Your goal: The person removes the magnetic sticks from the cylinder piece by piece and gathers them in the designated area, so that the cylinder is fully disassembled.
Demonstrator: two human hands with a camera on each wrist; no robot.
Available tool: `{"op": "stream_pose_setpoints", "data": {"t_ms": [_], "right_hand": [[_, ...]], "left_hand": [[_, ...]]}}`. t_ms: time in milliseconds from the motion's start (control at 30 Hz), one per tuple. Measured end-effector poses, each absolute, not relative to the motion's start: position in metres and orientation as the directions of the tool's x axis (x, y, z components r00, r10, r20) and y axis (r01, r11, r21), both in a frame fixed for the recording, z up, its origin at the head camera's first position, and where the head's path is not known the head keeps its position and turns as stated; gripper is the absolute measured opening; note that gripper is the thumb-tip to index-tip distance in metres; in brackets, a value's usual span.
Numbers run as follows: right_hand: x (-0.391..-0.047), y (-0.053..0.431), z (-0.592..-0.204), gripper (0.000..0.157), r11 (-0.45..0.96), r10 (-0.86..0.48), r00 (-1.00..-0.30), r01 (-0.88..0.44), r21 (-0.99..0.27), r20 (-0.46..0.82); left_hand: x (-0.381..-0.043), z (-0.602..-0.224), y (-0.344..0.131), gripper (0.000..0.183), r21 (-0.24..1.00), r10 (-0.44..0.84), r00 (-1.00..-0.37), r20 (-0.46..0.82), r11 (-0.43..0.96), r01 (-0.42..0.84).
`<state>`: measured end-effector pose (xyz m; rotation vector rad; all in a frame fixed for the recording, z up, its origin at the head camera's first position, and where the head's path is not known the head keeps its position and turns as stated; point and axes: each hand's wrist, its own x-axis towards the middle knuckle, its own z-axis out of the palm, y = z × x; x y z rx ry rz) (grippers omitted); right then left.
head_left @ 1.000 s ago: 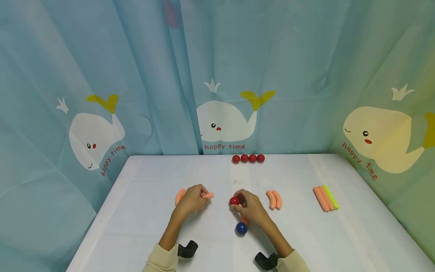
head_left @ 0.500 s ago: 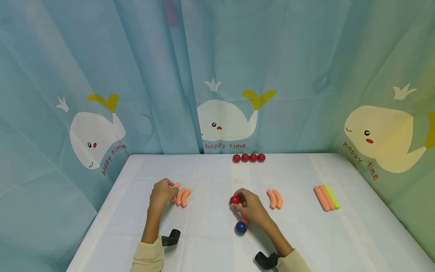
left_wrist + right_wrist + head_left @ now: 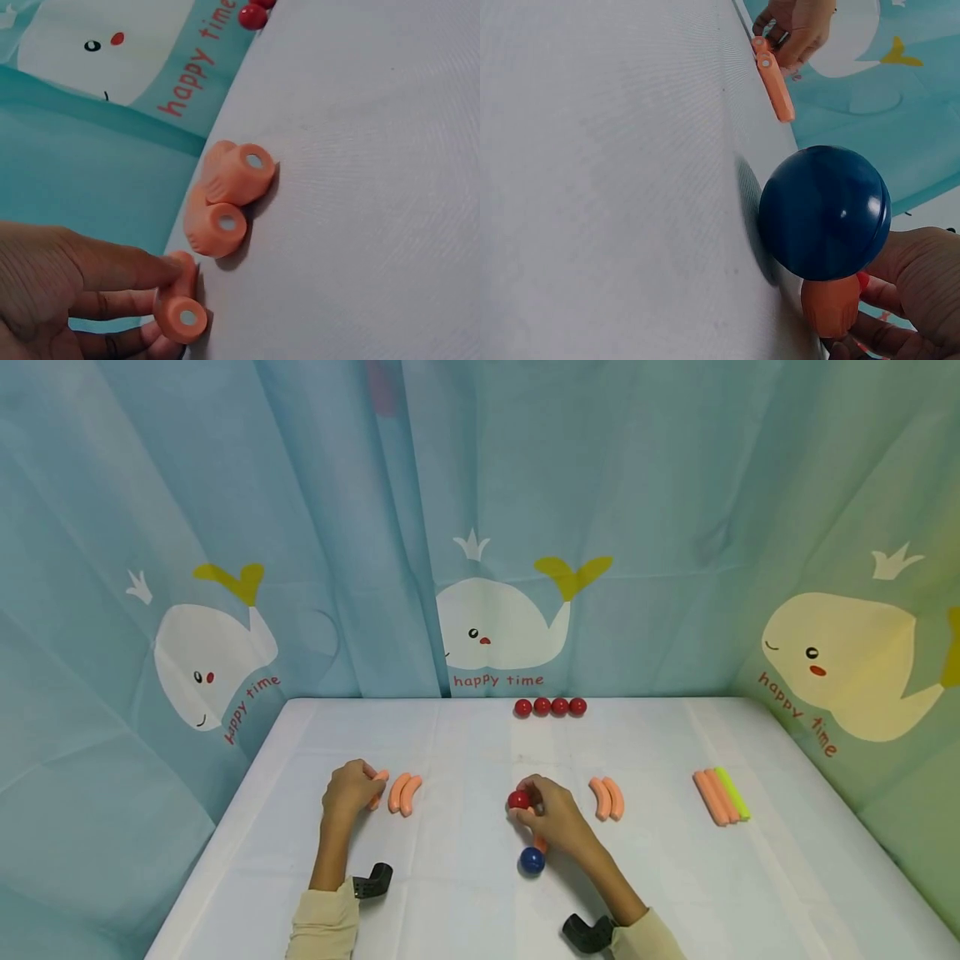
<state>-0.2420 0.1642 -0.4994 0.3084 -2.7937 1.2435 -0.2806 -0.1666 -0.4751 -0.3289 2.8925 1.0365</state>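
My left hand point(image 3: 351, 792) pinches a curved orange magnetic stick point(image 3: 181, 306) between thumb and fingers, low at the table's left side. Just right of it lies a pair of curved orange sticks point(image 3: 405, 795), with pale round discs in their ends. Near the middle, my right hand point(image 3: 552, 814) grips a red ball point(image 3: 517, 801) with thumb and fingers. Below that hand, an orange stick point(image 3: 830, 309) touches a blue ball point(image 3: 825, 213); its far end is hidden by the fingers.
Several red balls point(image 3: 551, 707) line the back edge of the white table point(image 3: 465, 893). Two more curved orange sticks point(image 3: 606, 799) lie right of my right hand. Farther right are straight orange sticks point(image 3: 716, 797) beside a green one point(image 3: 732, 793). A whale-print curtain point(image 3: 375, 527) surrounds the table.
My left hand has carried one curved orange stick leftward and lowered it beside the pair, drawing slightly apart from them in the last half second. The right hand holds still.
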Motion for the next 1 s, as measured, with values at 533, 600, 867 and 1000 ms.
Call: {"op": "stream_pose_setpoints", "data": {"t_ms": [533,600,867,1000], "right_hand": [[-0.241,0.164,-0.5,0.033,0.654,-0.158,-0.979,-0.202,-0.729,0.13],[-0.241,0.164,-0.5,0.033,0.654,-0.157,-0.979,-0.201,-0.729,0.129],[-0.242,0.164,-0.5,0.033,0.656,-0.168,-0.976,-0.216,-0.723,0.139],[-0.242,0.165,-0.5,0.033,0.658,-0.172,-0.974,-0.225,-0.718,0.148]], "left_hand": [[-0.283,-0.475,-0.159,0.025,0.641,-0.16,-0.98,-0.122,0.74,-0.201],[-0.283,-0.476,-0.158,0.024,0.649,-0.156,-0.98,-0.119,0.735,-0.196],[-0.283,-0.478,-0.157,0.023,0.652,-0.156,-0.981,-0.112,0.734,-0.191],[-0.283,-0.478,-0.158,0.025,0.652,-0.155,-0.982,-0.11,0.734,-0.189]]}}
